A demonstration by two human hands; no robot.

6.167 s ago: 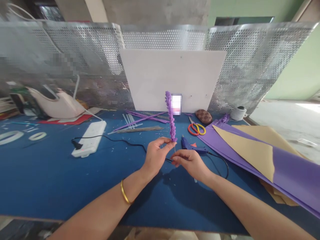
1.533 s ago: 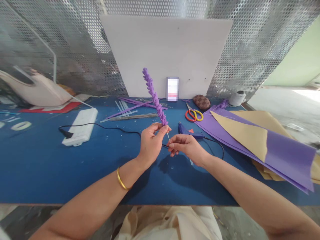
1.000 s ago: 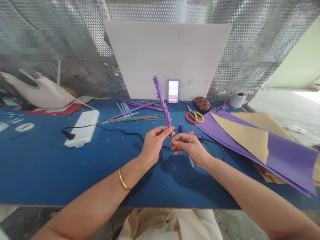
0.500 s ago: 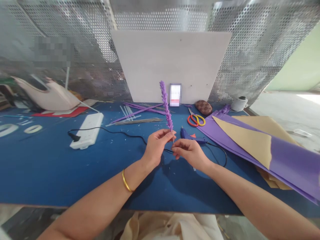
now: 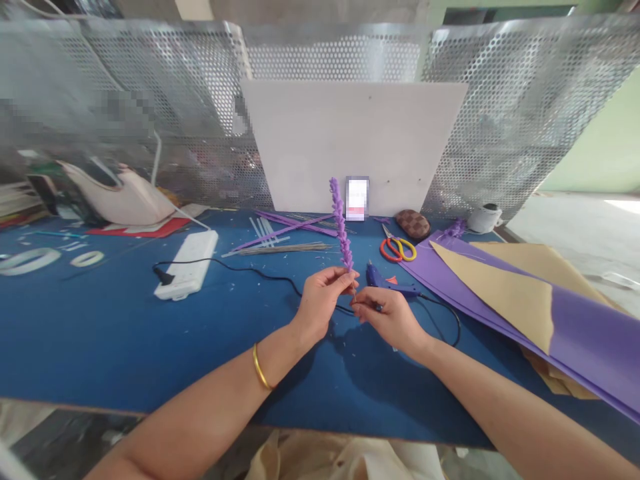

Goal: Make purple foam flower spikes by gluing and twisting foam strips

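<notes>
A slim purple flower spike (image 5: 341, 223) stands nearly upright, leaning slightly left, above the blue table. My left hand (image 5: 321, 298) pinches it at its lower end between thumb and fingers. Just below and to the right, my right hand (image 5: 387, 315) has its fingers closed on the thin stem under the flower. Behind my right hand lies a blue glue gun (image 5: 393, 283) with a black cord. Scissors (image 5: 399, 250) with red and yellow handles rest farther back.
Purple strips (image 5: 295, 228) and thin wires (image 5: 285, 248) lie behind my hands. A white power strip (image 5: 189, 265) is at left, with tape rolls beyond. Purple sheets (image 5: 590, 313) and brown paper (image 5: 505, 290) cover the right side. A phone (image 5: 357, 199) leans on a white board (image 5: 350, 133).
The camera view has shifted, so the whole scene sits a little lower and farther right. Both hands keep their hold on the flower and its stem.
</notes>
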